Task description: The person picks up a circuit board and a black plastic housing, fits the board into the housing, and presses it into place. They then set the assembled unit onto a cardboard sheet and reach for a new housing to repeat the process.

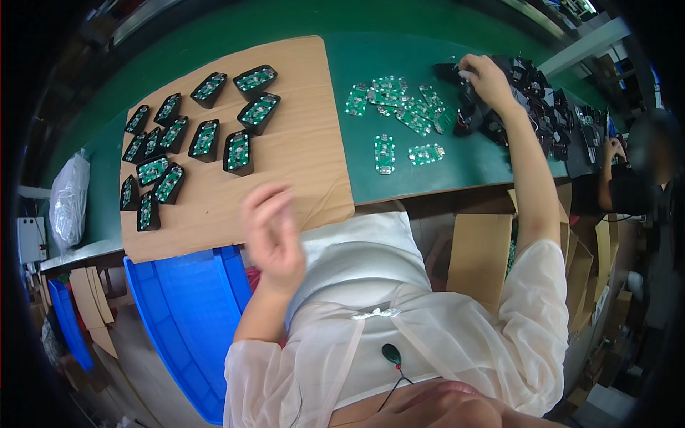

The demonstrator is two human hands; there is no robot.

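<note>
Right hand (487, 80) reaches into the black housings (531, 89), grip hidden; blurred left hand (271, 232) hangs half-open, empty.

A big brown cardboard sheet (300, 107) lies on the green table (471, 167) in the upper left of the picture. Black cases with green boards inside (203, 139) sit on it. A blue plastic bin (182, 314) stands at the lower left. A white plastic bag (69, 200) rests at the far left. Brown cardboard boxes (478, 253) stand at the right.
</note>
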